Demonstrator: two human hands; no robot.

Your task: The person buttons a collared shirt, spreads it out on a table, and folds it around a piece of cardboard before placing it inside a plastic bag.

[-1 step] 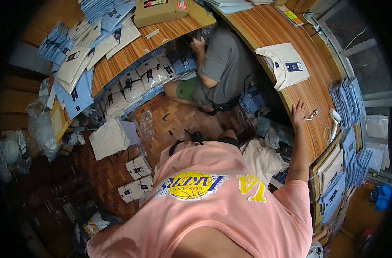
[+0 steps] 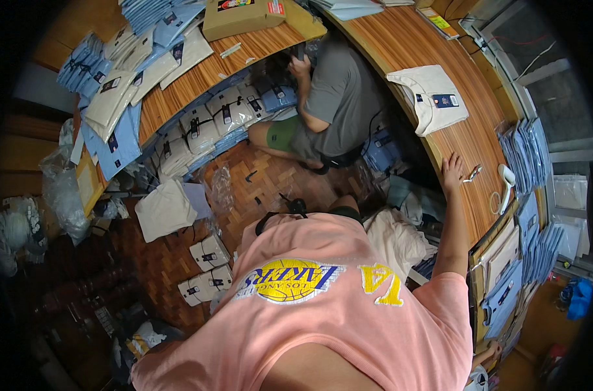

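My right hand (image 2: 451, 172) rests palm down on the wood-grain table (image 2: 469, 215) at the right, fingers stretched out and apart, holding nothing. Just right of its fingertips lies a small metal tool (image 2: 472, 173), perhaps thread snips; its kind is hard to make out. A white handheld device (image 2: 506, 189) with a rounded head lies farther right. Beyond the hand, a folded cream shirt (image 2: 436, 98) with a dark tag lies on the same table. My left hand is out of the picture.
A seated person in grey (image 2: 342, 88) holds a dark object between the tables. Bagged blue and cream shirts (image 2: 117, 98) cover the left table, beside a cardboard box (image 2: 244, 19). Packed shirts (image 2: 205, 287) lie on the parquet floor. Stacks of blue shirts (image 2: 527, 153) line the right edge.
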